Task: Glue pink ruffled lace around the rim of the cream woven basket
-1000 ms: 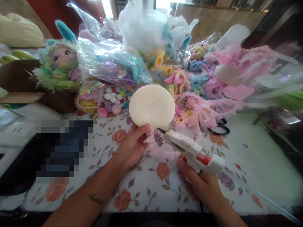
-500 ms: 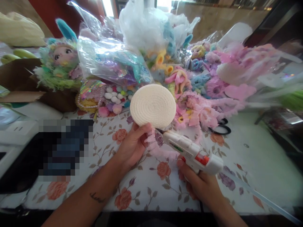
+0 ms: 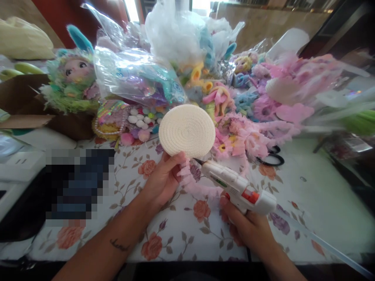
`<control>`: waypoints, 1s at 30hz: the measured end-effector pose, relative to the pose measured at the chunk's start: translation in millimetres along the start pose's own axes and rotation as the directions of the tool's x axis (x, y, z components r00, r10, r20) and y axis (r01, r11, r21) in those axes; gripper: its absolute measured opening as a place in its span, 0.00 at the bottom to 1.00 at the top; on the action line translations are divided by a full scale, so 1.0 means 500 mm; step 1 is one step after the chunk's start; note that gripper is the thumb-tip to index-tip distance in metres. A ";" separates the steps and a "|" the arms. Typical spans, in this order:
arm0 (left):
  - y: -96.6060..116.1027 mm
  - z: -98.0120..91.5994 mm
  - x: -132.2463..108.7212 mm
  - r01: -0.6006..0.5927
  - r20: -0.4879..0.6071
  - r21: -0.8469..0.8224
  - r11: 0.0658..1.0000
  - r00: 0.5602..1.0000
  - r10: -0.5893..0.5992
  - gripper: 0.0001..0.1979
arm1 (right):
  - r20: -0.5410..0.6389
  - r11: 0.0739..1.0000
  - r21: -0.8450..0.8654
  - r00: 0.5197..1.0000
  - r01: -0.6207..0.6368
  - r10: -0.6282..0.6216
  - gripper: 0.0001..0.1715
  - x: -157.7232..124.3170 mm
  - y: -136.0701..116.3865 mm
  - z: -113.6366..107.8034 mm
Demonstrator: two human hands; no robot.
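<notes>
My left hand (image 3: pixel 166 175) is closed on the lower edge of a cream, oval-looking woven disc (image 3: pixel 187 130) with a spiral coil pattern. Its thumb lies on the front face; the other fingers are mostly behind. A strip of pink lace (image 3: pixel 202 187) hangs from the same edge by the fingers and curves to the right. My right hand (image 3: pixel 246 226) grips a white hot glue gun (image 3: pixel 231 181) with orange-red parts. The gun's dark nozzle points up and left at the disc's lower rim; whether it touches cannot be told. A long pale glue stick (image 3: pixel 319 238) trails from its rear.
Behind the disc lie a clear plastic bag (image 3: pixel 134 74), colourful plush pieces (image 3: pixel 221 97), pompoms and beads (image 3: pixel 143 119). A doll (image 3: pixel 74 74) and cardboard box (image 3: pixel 26 93) stand left, near a pixelated dark patch (image 3: pixel 82 187). Black-handled scissors (image 3: pixel 274 159) lie right on the flowered tablecloth (image 3: pixel 187 238).
The whole view has shifted slightly, with the background moving a little left. Both hands keep their holds; the disc appears slightly further left, and the nozzle stays at its lower rim.
</notes>
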State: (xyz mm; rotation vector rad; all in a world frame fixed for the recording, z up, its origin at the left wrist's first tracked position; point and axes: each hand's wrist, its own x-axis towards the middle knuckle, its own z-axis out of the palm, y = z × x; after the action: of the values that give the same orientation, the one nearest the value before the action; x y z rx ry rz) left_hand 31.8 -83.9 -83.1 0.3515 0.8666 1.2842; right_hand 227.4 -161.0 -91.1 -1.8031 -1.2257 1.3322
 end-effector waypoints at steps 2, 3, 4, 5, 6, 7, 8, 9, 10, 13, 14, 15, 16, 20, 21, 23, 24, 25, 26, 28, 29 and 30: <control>-0.001 -0.001 0.002 -0.007 0.021 -0.020 1.000 1.000 0.007 0.13 | -0.010 0.998 -0.012 0.998 0.069 -0.069 0.23 0.003 -0.004 -0.003; -0.001 -0.001 0.003 -0.007 0.027 -0.028 1.000 1.000 0.008 0.13 | -0.014 0.995 -0.015 0.995 0.102 -0.102 0.23 0.004 -0.006 -0.005; -0.001 -0.001 0.003 -0.005 0.032 -0.032 0.999 0.999 0.006 0.13 | -0.017 0.992 -0.017 0.992 0.129 -0.129 0.24 0.006 -0.007 -0.006; -0.002 -0.002 0.004 -0.002 0.034 -0.033 0.999 0.999 0.003 0.13 | -0.017 0.989 -0.018 0.989 0.145 -0.145 0.24 0.006 -0.008 -0.007; -0.002 -0.002 0.004 -0.005 0.034 -0.036 0.999 0.999 0.006 0.13 | -0.016 0.989 -0.020 0.989 0.149 -0.149 0.24 0.007 -0.007 -0.008; -0.003 -0.002 0.004 -0.010 0.034 -0.039 0.999 0.999 0.011 0.13 | -0.015 0.990 -0.021 0.990 0.143 -0.143 0.25 0.007 -0.007 -0.008; -0.003 -0.003 0.003 -0.016 0.034 -0.040 0.999 0.999 0.017 0.13 | -0.014 0.991 -0.022 0.992 0.129 -0.129 0.25 0.006 -0.006 -0.008; -0.004 -0.003 0.003 -0.020 0.035 -0.040 0.999 0.999 0.021 0.12 | -0.014 0.993 -0.024 0.993 0.114 -0.114 0.25 0.005 -0.005 -0.007; -0.004 -0.004 0.003 -0.022 0.038 -0.040 0.999 0.999 0.023 0.12 | -0.015 0.994 -0.024 0.995 0.103 -0.103 0.25 0.005 -0.005 -0.006; -0.004 -0.004 0.003 -0.007 0.051 -0.032 0.999 0.999 0.008 0.12 | -0.033 0.993 -0.029 0.992 0.118 -0.119 0.24 0.004 -0.005 -0.001; -0.003 -0.004 0.003 -0.002 0.056 -0.030 1.000 0.998 0.004 0.12 | -0.042 0.991 -0.030 0.990 0.134 -0.135 0.23 0.004 -0.006 0.000; -0.002 -0.004 0.003 0.002 0.057 -0.028 1.000 0.998 0.000 0.12 | -0.050 0.988 -0.029 0.987 0.150 -0.151 0.23 0.005 -0.007 0.001; -0.002 -0.004 0.003 0.004 0.055 -0.027 1.000 0.998 -0.002 0.13 | -0.057 0.986 -0.026 0.985 0.162 -0.163 0.22 0.006 -0.008 0.001; 0.000 -0.002 0.002 0.011 0.036 -0.026 1.000 0.999 -0.010 0.13 | -0.053 0.988 -0.005 0.986 0.155 -0.155 0.23 0.006 -0.010 -0.001; 0.000 -0.002 0.002 0.009 0.037 -0.030 1.000 0.999 -0.008 0.13 | -0.044 0.992 -0.001 0.991 0.130 -0.130 0.24 0.005 -0.011 -0.002; -0.001 -0.002 0.002 0.000 0.041 -0.036 0.999 0.999 0.002 0.13 | -0.025 0.998 0.010 0.998 0.062 -0.061 0.25 0.003 -0.011 -0.003; -0.001 -0.002 0.003 -0.006 0.041 -0.037 0.999 0.999 0.008 0.13 | -0.020 1.000 0.017 0.999 0.027 -0.026 0.25 0.002 -0.010 -0.003; -0.001 -0.001 0.003 -0.010 0.039 -0.034 0.999 0.999 0.012 0.13 | -0.019 1.000 0.029 1.000 -0.001 0.002 0.25 0.001 -0.010 -0.004; 0.000 -0.001 0.003 -0.015 0.035 -0.030 0.999 0.999 0.016 0.12 | -0.018 0.999 0.044 1.000 -0.020 0.021 0.26 0.000 -0.010 -0.004; 0.000 0.000 0.003 -0.022 0.031 -0.026 0.999 0.999 0.023 0.12 | -0.020 0.998 0.057 0.999 -0.030 0.031 0.26 0.000 -0.010 -0.004; 0.001 0.000 0.003 -0.023 0.029 -0.025 0.999 0.999 0.024 0.12 | -0.020 0.998 0.053 0.999 -0.027 0.028 0.27 -0.001 -0.010 -0.004; 0.001 0.000 0.002 -0.025 0.028 -0.026 0.999 0.999 0.026 0.12 | -0.019 0.999 0.042 1.000 -0.021 0.022 0.27 -0.001 -0.011 -0.004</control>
State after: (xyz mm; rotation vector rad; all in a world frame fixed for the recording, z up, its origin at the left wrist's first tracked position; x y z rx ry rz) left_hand 31.5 -82.7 -83.0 0.3603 0.8235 1.3096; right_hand 227.3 -159.1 -85.8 -1.8001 -1.1629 1.3398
